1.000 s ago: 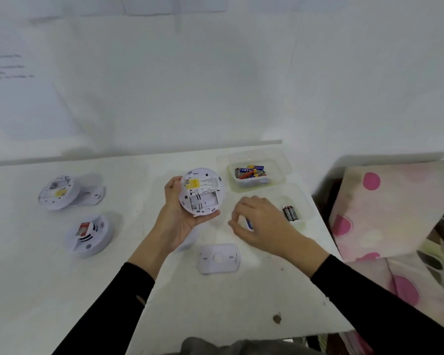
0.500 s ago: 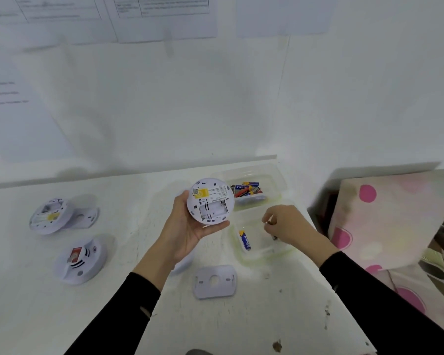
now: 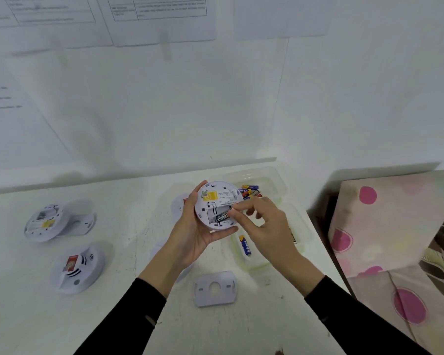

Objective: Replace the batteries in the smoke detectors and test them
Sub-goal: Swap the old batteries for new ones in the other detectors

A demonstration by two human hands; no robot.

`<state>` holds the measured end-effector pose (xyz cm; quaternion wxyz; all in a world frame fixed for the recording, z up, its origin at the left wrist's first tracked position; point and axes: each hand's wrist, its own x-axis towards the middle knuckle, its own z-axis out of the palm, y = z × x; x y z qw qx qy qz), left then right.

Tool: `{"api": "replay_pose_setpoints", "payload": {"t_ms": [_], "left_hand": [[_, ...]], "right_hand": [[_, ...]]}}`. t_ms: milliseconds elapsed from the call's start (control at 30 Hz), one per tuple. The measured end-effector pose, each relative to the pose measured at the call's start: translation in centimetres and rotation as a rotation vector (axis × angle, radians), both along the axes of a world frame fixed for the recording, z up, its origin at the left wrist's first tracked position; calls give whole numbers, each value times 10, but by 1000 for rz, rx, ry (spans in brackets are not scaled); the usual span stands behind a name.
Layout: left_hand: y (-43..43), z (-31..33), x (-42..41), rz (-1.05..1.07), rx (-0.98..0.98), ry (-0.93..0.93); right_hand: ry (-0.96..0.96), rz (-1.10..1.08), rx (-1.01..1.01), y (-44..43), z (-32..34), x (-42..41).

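Note:
My left hand [image 3: 190, 239] grips a round white smoke detector [image 3: 217, 198], its back with the yellow label turned toward me and the battery bay uncovered. My right hand [image 3: 264, 226] pinches a black battery [image 3: 223, 217] and holds it against that bay. A blue and yellow battery [image 3: 245, 245] lies in the near clear tray [image 3: 241, 260]. Several more batteries [image 3: 250, 190] fill the far clear tray [image 3: 274, 178]. A loose white mounting plate [image 3: 214, 288] lies flat on the table below my hands.
Two other detectors sit at the left: one back-up [image 3: 45, 221] beside its plate [image 3: 80, 221], one face-up [image 3: 76, 267]. Another detector [image 3: 181, 203] shows behind my left hand. A pink-spotted cushion [image 3: 390, 226] stands off the table's right edge. Papers hang on the wall.
My right hand left the near tray with a black battery and brought it up to the detector's bay. The left hand raised the detector a little.

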<state>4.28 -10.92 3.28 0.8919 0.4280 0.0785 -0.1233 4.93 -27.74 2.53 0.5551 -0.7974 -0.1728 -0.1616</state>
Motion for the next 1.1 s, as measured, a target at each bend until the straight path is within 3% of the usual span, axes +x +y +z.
{"api": "replay_pose_setpoints", "payload": {"t_ms": [600,867,967,1033,1067,1100], "left_hand": [[5,1,4,-15,12,-13],[1,4,3,-33,44,-16],[1,-3,3,-19,-15,36],[3,-5,5,6,-11,37],[3,-5,6,15,-9,37],[4,-5,7,20,-5,38]], "right_hand": [[-169,54,-57,7,-15,17],[-386,22,-458,-1,-16,25],[-206,90,-233,-9,-5,28],[-64,-40,-107,-22,-1,34],[16,-147,-220,-32,-2,39],[125,-213,-460,-42,-4,44]]}}
